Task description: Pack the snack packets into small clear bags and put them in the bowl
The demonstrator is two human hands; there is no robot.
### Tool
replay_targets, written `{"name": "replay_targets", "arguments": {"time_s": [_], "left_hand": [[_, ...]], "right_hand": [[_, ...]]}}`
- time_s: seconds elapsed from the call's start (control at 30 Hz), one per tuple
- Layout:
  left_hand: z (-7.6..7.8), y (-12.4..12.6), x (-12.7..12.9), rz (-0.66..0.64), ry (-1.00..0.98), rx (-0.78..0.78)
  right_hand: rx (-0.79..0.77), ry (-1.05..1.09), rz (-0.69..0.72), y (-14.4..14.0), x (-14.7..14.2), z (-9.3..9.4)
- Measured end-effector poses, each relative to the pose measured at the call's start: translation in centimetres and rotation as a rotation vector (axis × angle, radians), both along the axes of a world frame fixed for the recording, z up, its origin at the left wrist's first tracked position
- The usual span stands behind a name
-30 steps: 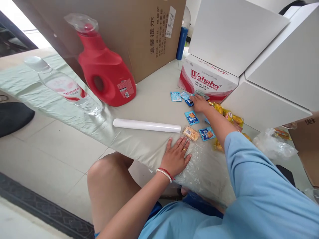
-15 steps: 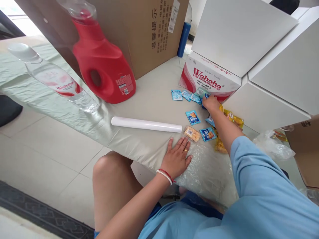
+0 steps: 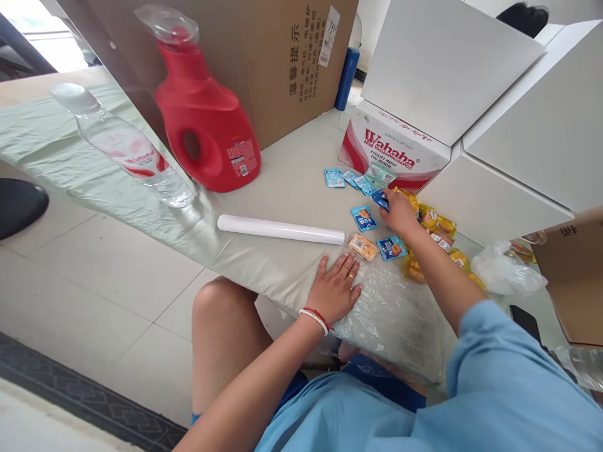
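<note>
Head view, looking down over the table (image 3: pixel 292 182); I note two bare hands at work. Left hand (image 3: pixel 335 287) lies flat, palm down, fingers spread, gripping nothing; it presses on a clear plastic sheet (image 3: pixel 400 314) at the near edge of the table, at about 6 o'clock in the frame. Right hand (image 3: pixel 399 210) reaches forward, fingers curled onto a small blue packet (image 3: pixel 379 199) pinched at its fingertips; the packet sits just right of centre, at 10 o'clock from that hand.

Around it: a loose blue packet with a biscuit picture (image 3: pixel 363 218) just at 9 o'clock of the right hand; another blue one (image 3: pixel 392 248) at its 6 o'clock; an orange cracker packet (image 3: pixel 362 247) beside that, near the left hand's fingertips. More pale blue sachets (image 3: pixel 334 178) lie at 11 o'clock, close to the Wahaha carton (image 3: pixel 393 154). Yellow wrapped snacks (image 3: pixel 436 220) trail off at 3 o'clock of the right hand, partly under the forearm.

White roll (image 3: pixel 281 229) lies on its side at 11 o'clock from the left hand, apart from it. Red detergent jug (image 3: pixel 207 119) and a clear water bottle (image 3: pixel 125 147) stand at the frame's 10 o'clock; brown cardboard box (image 3: pixel 264 56) behind the jug; a blue bottle (image 3: pixel 346 78) at 12 o'clock.
</note>
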State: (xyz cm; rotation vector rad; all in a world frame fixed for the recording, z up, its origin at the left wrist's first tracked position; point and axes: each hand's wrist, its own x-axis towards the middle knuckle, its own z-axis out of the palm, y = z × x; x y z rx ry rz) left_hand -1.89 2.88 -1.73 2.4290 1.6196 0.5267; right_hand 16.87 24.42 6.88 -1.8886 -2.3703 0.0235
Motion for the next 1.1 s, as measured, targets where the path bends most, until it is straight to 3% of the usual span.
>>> {"name": "replay_targets", "arguments": {"time_s": [0.07,0.17,0.27,0.33,0.43,0.53,0.67,0.83,0.97,1.1], "left_hand": [[0.0,0.0,0.0,-0.007,-0.001,0.000],[0.2,0.0,0.1,-0.008,-0.002,-0.002],[0.3,0.0,0.1,-0.006,0.011,-0.007],[0.4,0.0,0.2,-0.012,0.026,-0.013],[0.5,0.0,0.4,-0.011,0.046,-0.017],[0.5,0.0,0.5,-0.007,0.065,-0.024],[0.4,0.0,0.5,0.000,0.079,-0.017],[0.5,0.0,0.5,-0.005,0.090,-0.014],[0.5,0.1,0.6,0.004,0.096,-0.021],[0.5,0.1,0.6,0.005,0.099,-0.021]], "right_hand": [[0.057,0.093,0.152,-5.5,2.0,1.3],[-0.153,0.223,0.396,-14.3,4.7,2.2],[-0.381,0.253,0.544,-20.9,5.7,1.0],[-0.396,0.205,0.517,-23.3,5.7,-0.5],[-0.307,0.189,0.415,-24.8,5.8,-2.7],[-0.235,0.254,0.339,-25.3,6.9,-3.7],[-0.167,0.275,0.256,-25.8,7.9,-3.4],[-0.079,0.181,0.124,-26.2,5.6,-2.9],[-0.099,0.026,0.193,-26.5,3.5,-3.3],[-0.033,0.000,0.234,-26.3,3.9,-3.5]]}}
